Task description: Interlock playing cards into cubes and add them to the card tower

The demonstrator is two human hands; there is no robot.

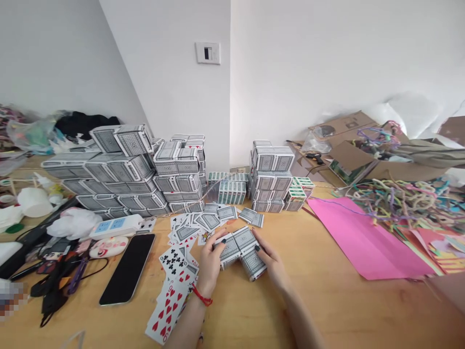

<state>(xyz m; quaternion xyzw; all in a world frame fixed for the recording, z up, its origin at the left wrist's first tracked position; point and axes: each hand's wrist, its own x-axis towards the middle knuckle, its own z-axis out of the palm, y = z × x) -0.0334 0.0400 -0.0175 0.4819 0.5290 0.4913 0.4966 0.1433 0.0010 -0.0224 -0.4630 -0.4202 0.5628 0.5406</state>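
My left hand [210, 261] is closed around the left end of a small block built from playing cards [229, 251], its thumb on top. My right hand [273, 262] grips the right side of an adjoining playing-card block [253, 264], which juts toward me at an angle. The blocks touch each other just above the table; whether they are joined I cannot tell. Grey patterned card backs cover their faces. Loose playing cards [174, 261] lie spread to the left of my left hand, and more face-down cards [218, 216] lie behind the blocks.
Stacked card blocks [119, 169] rise at the back left, with another stack [272, 177] at the back right. Green-and-white card packs [232, 192] stand between. A black phone [128, 269] and power strip [116, 227] lie left; pink paper [358, 237] and tangled pipe cleaners [395, 198] lie right.
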